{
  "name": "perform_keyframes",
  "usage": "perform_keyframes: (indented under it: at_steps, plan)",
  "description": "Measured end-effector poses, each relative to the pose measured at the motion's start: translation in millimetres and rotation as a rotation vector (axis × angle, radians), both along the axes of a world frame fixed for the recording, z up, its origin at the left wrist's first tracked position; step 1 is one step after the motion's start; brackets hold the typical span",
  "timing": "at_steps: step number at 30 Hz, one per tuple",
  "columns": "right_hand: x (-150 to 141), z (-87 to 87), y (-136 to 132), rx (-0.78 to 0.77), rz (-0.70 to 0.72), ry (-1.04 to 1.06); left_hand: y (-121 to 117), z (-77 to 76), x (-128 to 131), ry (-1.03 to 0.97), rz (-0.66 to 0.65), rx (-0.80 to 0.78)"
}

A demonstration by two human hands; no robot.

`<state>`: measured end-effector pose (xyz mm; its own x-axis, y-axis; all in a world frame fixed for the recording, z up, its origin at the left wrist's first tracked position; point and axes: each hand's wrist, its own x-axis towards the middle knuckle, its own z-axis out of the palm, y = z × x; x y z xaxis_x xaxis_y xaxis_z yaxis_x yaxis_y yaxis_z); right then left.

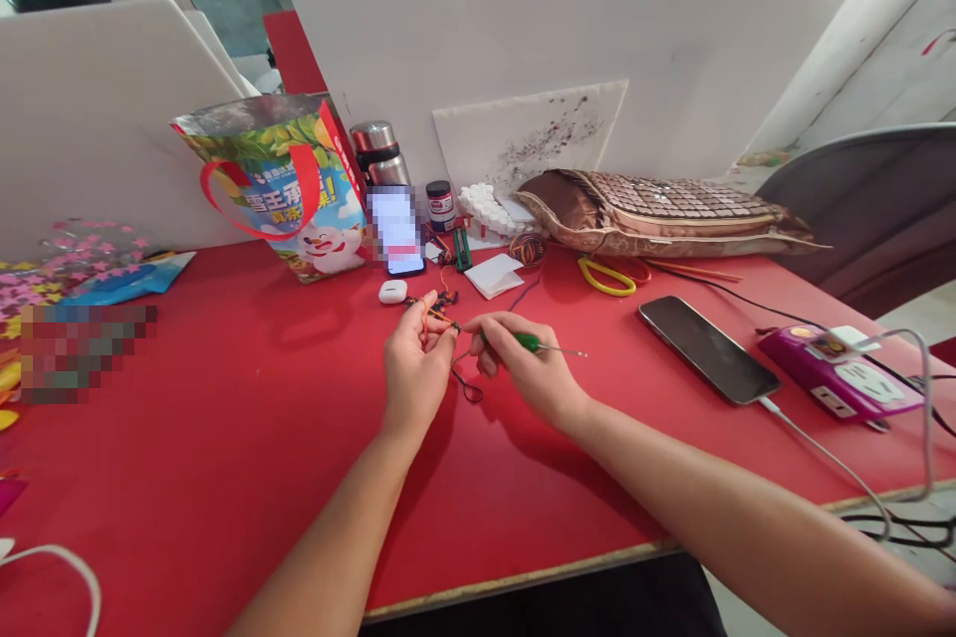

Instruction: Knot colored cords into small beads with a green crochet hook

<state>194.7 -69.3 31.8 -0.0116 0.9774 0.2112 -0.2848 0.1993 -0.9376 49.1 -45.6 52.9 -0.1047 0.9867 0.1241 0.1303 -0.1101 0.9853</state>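
Note:
Over the middle of the red table [224, 478], my two hands meet almost fingertip to fingertip. My left hand [419, 353] pinches a small piece of crochet work [454, 325] in dark and orange yarn, with an orange strand passing over its fingers. A crochet hook [527, 341] with a green handle lies across my right hand [527, 358], whose fingers are closed around it. The hook's thin metal shaft sticks out to the right, away from the work. Below the fingers a dark yarn loop [470, 392] rests on the table. My right fingertips partly hide the stitches.
Behind my hands are a lit phone [395, 229], a white earphone case [392, 292], a yarn ball [527, 249] and folded paper [494, 275]. A printed bag [299, 189] stands left. Rightward lie yellow-handled scissors [606, 277], a dark phone [706, 346] and a purple power strip [843, 378].

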Motion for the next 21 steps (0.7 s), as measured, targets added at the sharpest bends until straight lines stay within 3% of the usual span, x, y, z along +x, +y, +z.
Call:
perform_keyframes:
  at_steps: [3, 6, 15, 21]
  plan:
    - [-6.0, -1.9, 3.1, -0.238, 0.079, 0.378, 0.7, -1.6, 0.8, -0.026, 0.017, -0.013]
    - [-7.2, -2.3, 4.6, -0.266, 0.107, 0.444, 1.7, -2.3, 1.5, -0.049, 0.011, -0.032]
    - [14.1, 6.5, 3.4, 0.076, 0.02, -0.128, -0.4, 9.0, -1.2, -0.168, -0.026, -0.072]
    - [26.8, 4.3, 6.8, 0.174, 0.027, -0.304, 1.4, 12.9, -4.7, -0.215, -0.016, -0.093]
